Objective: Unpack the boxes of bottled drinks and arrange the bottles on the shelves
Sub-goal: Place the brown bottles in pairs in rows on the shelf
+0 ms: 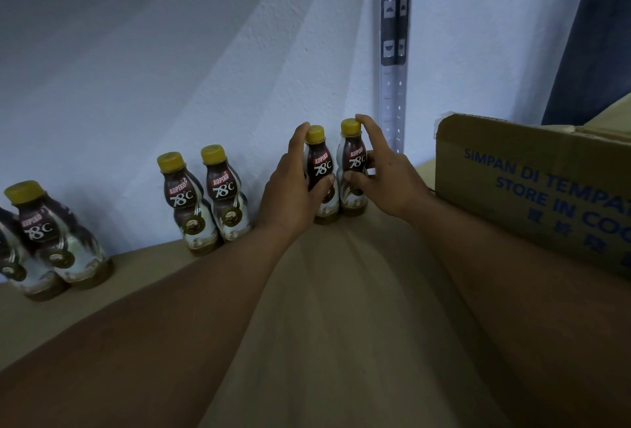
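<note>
On the shelf: we see a flat, tan top that runs back to the wall, and every bottle in view stands upright on it, close to that wall.
Wall: it is pale and a bit bumpy, with bands of light and shade across it.
Metal post: it goes straight up at the back and has rows of little holes. A dark plate sits on it higher up.
Left hand: our fingers and thumb are wrapped round the left bottle. The thumb lies on the label and one finger reaches up beside the yellow cap.
Right hand: it grips the right bottle. The thumb lies on the label and one finger rests on top of the yellow cap.
These two bottles: they stand side by side on the shelf, just left of the post. We cannot tell if they touch.
Middle pair: two more bottles stand tight together, a little way left of our left hand.
Far pair: two more stand at the left edge, and one is partly cut off.
Box: it is brown cardboard with blue words. It sits on the shelf at the right, near our right arm. We cannot see inside.
Dark blue thing: it fills the top right corner behind the box. We cannot tell what it is.
</note>
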The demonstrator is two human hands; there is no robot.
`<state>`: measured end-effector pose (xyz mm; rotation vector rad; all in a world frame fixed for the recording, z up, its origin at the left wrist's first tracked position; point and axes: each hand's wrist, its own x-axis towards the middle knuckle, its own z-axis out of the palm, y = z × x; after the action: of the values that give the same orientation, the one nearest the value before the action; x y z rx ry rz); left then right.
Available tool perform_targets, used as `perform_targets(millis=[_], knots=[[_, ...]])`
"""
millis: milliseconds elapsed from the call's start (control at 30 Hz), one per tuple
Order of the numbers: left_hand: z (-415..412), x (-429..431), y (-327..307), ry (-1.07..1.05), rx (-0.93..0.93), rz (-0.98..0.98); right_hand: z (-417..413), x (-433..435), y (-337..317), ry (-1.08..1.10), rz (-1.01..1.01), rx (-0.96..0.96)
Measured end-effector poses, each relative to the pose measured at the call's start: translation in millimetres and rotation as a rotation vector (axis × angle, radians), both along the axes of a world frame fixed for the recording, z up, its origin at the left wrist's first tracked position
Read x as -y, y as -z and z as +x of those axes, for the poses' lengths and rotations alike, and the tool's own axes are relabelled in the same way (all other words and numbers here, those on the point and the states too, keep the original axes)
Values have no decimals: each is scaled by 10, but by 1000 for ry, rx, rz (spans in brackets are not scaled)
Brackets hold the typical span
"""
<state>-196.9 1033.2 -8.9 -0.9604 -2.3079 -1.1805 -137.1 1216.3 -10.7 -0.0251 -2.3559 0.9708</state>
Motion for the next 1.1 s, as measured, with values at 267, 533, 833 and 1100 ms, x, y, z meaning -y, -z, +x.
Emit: perform_targets(millis=[267, 533, 833, 1100], knots=[[41, 126, 26, 10, 94, 4, 212, 106, 177, -21, -151, -8], [515, 598, 453, -66, 247, -165, 722, 480, 435, 140, 58, 252], [1399, 1550, 560, -71, 171, -437, 1482, 1368, 475, 111, 441, 522], [2298, 2402, 528, -125, 175, -450, 2369, 2164, 536, 97, 424, 428]])
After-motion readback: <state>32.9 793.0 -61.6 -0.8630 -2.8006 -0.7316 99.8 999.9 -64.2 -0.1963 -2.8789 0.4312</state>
